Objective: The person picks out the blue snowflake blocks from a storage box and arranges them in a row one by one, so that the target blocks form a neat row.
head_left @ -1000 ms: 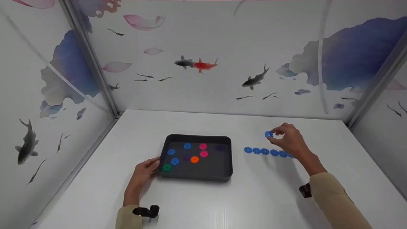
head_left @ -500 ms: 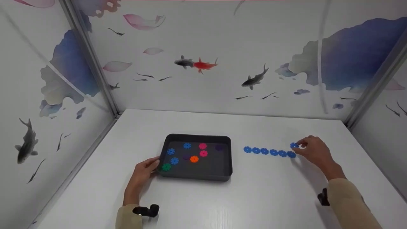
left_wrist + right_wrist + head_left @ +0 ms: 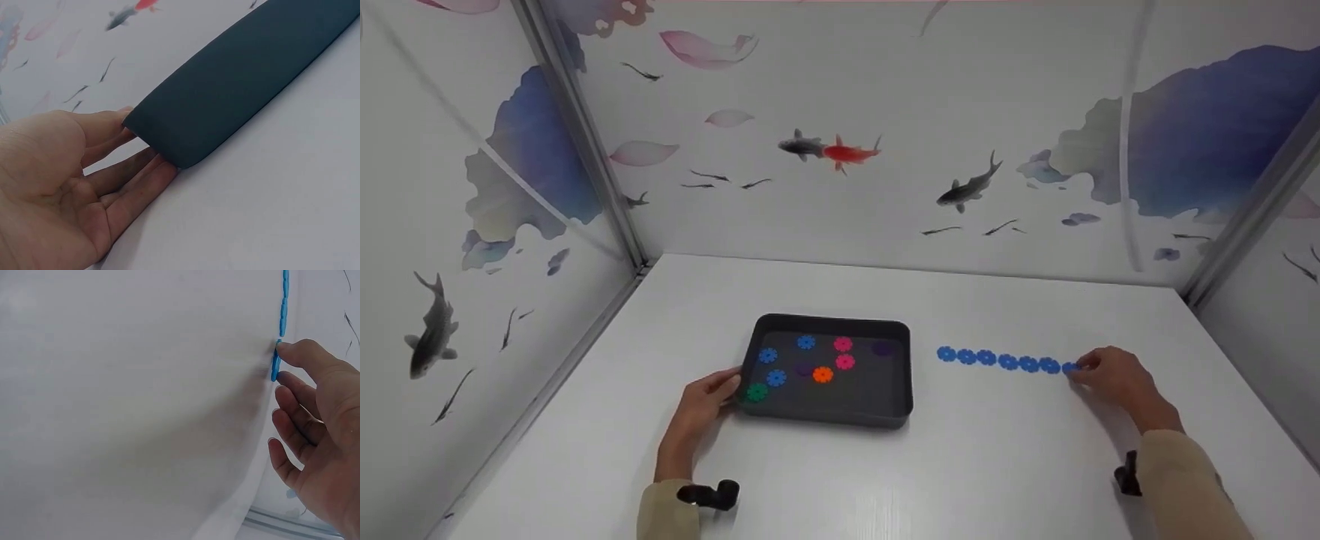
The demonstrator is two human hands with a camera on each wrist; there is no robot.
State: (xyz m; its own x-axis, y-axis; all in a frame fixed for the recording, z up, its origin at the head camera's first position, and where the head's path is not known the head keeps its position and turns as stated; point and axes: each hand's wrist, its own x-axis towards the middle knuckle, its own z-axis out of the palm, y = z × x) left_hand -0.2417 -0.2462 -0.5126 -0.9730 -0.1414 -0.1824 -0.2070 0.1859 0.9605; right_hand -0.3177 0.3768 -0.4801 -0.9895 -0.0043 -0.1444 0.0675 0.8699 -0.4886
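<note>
My right hand [image 3: 1116, 381] is at the right end of a row of blue flower-shaped discs [image 3: 1008, 361] on the table. Between thumb and forefinger it pinches one blue disc [image 3: 275, 361], set down in line with the row; the other fingers are loosely bent. My left hand [image 3: 701, 405] grips the left side of a dark grey tray [image 3: 825, 415]. In the left wrist view its thumb is at the rim and its fingers are against the lower wall of the tray. Loose discs lie in the tray: several blue, pink and purple ones, an orange disc [image 3: 823, 374] and a green disc [image 3: 757, 391].
The white table [image 3: 960, 465] carries the tray and the row. Walls printed with fish and petals stand at the back [image 3: 885, 210] and both sides, joined by metal corner posts [image 3: 592, 150].
My right hand has carried the blue disc rightward, then lowered it from above the row to the table at the row's right end. My left hand still holds the tray.
</note>
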